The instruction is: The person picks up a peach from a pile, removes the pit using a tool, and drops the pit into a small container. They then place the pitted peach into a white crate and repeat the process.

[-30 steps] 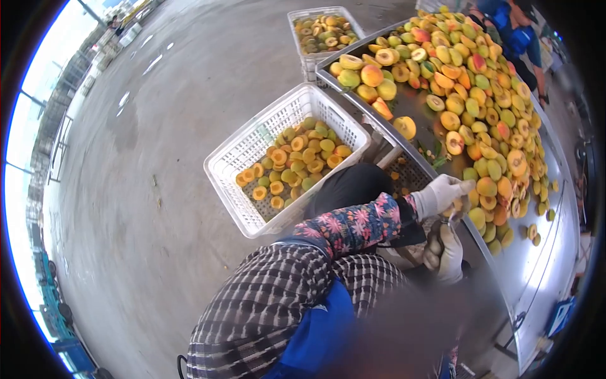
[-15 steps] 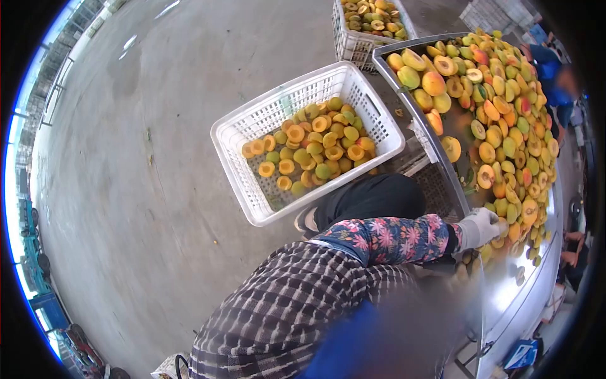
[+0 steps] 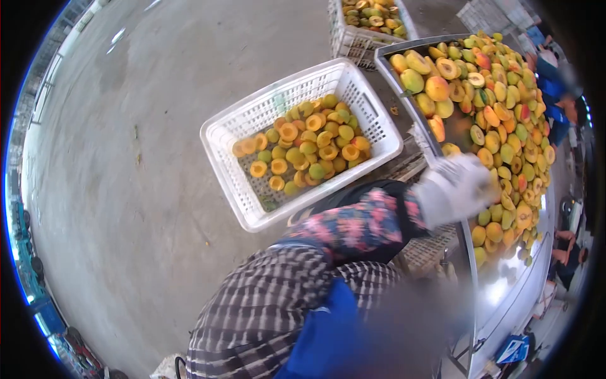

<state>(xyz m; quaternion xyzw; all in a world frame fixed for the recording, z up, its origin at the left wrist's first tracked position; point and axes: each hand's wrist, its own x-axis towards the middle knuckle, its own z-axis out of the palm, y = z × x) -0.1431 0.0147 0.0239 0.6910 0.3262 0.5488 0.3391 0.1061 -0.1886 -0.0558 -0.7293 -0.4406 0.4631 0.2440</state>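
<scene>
My left hand [image 3: 457, 189], in a whitish glove below a floral sleeve, is over the near edge of the metal table [image 3: 470, 252]. Motion smears its fingers, so their closure and any held item cannot be made out. Close beside its fingertips lies the heap of halved and whole yellow, green and orange fruit [image 3: 505, 151]. To the left, a white perforated crate [image 3: 221, 180] stands on the floor with several fruit halves [image 3: 328, 151] inside, many cut side up. My right hand does not show.
Another white crate [image 3: 355, 45] of fruit stands behind the first. A plaid garment [image 3: 252, 303] and a blue cloth [image 3: 325, 331] fill the lower middle, beside a blurred patch. People in part [image 3: 565, 110] show beyond the table at the right. Concrete floor [image 3: 170, 164] lies left.
My left hand has moved up and left from the fruit heap, over the table edge, and is now more blurred. The view has shifted slightly.
</scene>
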